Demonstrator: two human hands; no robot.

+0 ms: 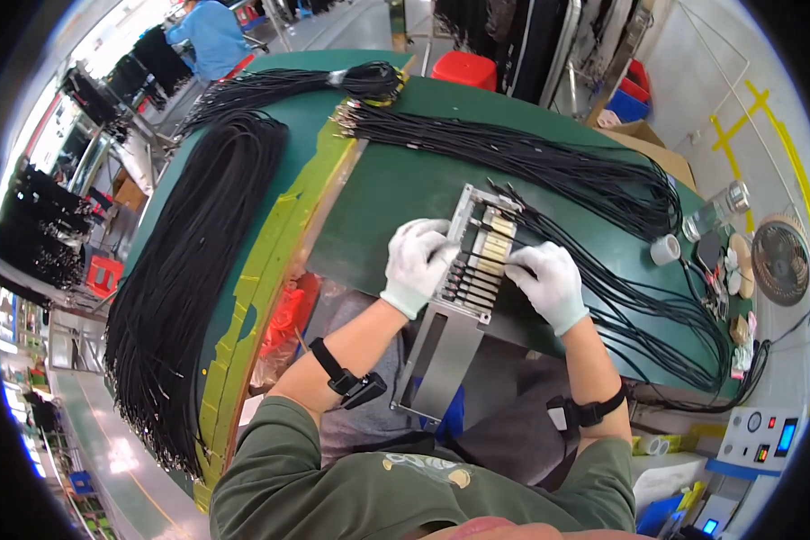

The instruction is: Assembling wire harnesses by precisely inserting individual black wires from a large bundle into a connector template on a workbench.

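A long metal fixture (447, 355) stands in front of me, its upper part over the green table's edge. Across its upper part lies a row of black cable ends (470, 286) beside pale yellowish blocks (493, 245). My left hand (418, 263), in a white glove, is curled at the fixture's left side, fingertips against the cable ends; what they grip is hidden. My right hand (551, 283), also gloved, pinches at the right side of the row, where a black cable seems to be between thumb and fingers. Loose black cables (639, 292) trail off to the right.
Bundles of black cables lie on the table's left (193, 261) and far side (513, 153). A yellow-green strip (270, 261) crosses the table. At the right are a glass bottle (713, 211), a white roll (665, 249) and a fan (780, 259). A person in blue (211, 40) is far off.
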